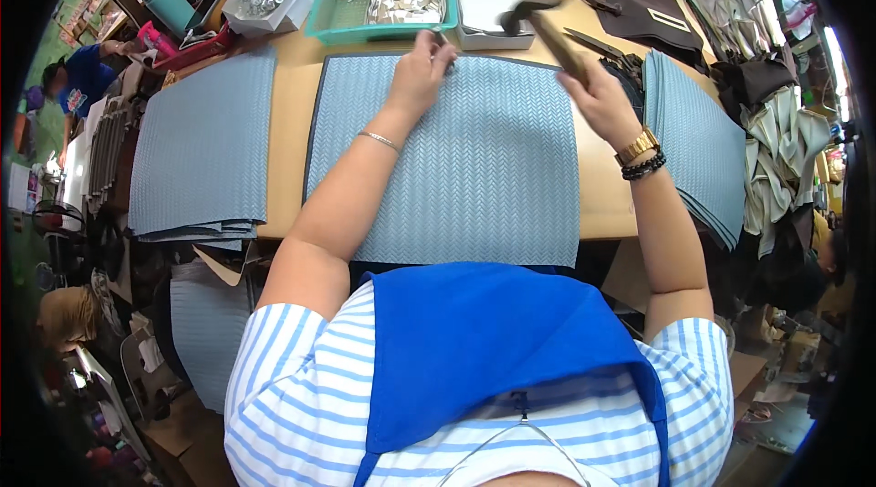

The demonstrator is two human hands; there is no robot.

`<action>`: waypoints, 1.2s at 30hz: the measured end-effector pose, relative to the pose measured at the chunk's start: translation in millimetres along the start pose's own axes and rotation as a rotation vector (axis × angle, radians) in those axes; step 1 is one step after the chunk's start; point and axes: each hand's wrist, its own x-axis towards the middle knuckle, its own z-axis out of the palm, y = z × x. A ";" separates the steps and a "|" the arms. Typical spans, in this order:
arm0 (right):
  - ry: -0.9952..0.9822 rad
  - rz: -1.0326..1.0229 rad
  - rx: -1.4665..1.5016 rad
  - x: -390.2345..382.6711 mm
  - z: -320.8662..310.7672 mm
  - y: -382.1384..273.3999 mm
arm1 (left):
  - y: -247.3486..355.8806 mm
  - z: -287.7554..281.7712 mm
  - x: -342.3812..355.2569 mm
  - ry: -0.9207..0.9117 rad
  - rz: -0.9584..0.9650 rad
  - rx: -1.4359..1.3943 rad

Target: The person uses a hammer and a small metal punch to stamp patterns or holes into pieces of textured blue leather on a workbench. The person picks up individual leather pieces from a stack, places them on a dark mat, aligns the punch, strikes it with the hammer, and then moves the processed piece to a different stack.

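Note:
A light blue sheet with a woven herringbone pattern and a dark edge (456,177) lies flat on the table before me. Over its far edge, my left hand (422,76) has its fingers pinched together. Something small and dark may sit between the fingertips, too small to name. My right hand (602,102) grips the wooden handle of a hammer (555,41), raised above the sheet's far right corner. The dark hammer head is slightly blurred and points up and to the left.
Stacks of blue sheets lie left (201,149) and right (698,149). Beyond the middle sheet stand a green basket (338,26) holding a tray of small pale pieces, a white box (493,41) and a box of metal parts (297,8). Scissors (593,41) lie right. Other people sit at left.

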 end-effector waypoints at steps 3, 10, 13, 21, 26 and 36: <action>0.283 0.096 -0.238 -16.4 -8.4 72.7 | -2.0 2.6 6.8 0.125 -0.089 -0.317; 0.313 0.066 -0.471 -58.1 5.9 108.4 | -13.0 -7.0 9.4 0.212 -0.133 -0.548; 0.031 0.210 -0.043 -94.1 43.3 71.5 | 7.0 -32.9 18.8 0.269 -0.155 -0.621; 0.395 -0.059 0.079 -97.3 -4.5 32.8 | -21.3 -177.7 5.8 0.282 -0.116 0.071; 0.743 0.181 -0.398 -103.9 -189.8 156.7 | -43.4 -295.0 -83.6 0.093 -0.452 1.067; 0.219 0.950 -0.561 -146.8 -159.2 317.1 | -57.3 -308.5 -130.3 0.053 -0.631 0.918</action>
